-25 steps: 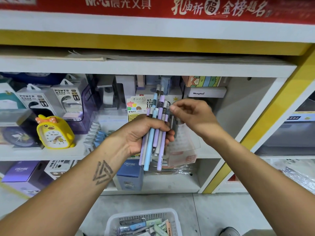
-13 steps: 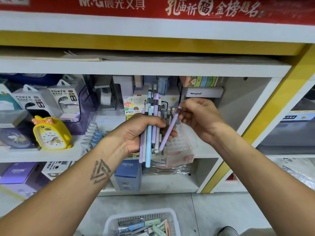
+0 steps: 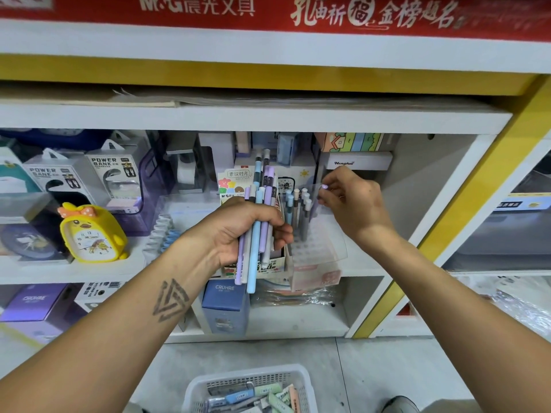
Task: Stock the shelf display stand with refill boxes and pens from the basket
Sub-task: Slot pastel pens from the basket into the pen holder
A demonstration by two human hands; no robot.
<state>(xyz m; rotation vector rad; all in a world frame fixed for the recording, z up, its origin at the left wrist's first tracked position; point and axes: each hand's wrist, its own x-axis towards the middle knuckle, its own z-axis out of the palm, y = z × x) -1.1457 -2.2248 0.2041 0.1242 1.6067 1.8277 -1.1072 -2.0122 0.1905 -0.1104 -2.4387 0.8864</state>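
My left hand (image 3: 238, 231) grips a bundle of pens (image 3: 259, 222), purple, blue and grey, held upright in front of the middle shelf. My right hand (image 3: 348, 201) pinches the top of a single purple pen (image 3: 323, 189) over the clear display stand (image 3: 316, 242). Its lower end reaches down into the stand's holed grid. Several pens (image 3: 298, 210) stand upright in the stand. Beside the stand, behind my left hand, is a printed refill box (image 3: 235, 183). A white basket (image 3: 253, 389) on the floor below holds pastel refill boxes.
The white shelf (image 3: 89, 272) carries a yellow duck alarm clock (image 3: 89, 234), power bank boxes (image 3: 116, 177) and a tape dispenser (image 3: 185, 171). Blue and purple boxes (image 3: 226, 305) fill the lower shelf. A yellow-edged upright (image 3: 447, 222) bounds the bay on the right.
My right hand has pulled one purple pen out of the bundle and carried it right, over the clear stand, turning it upright. My left hand keeps holding the remaining pens.
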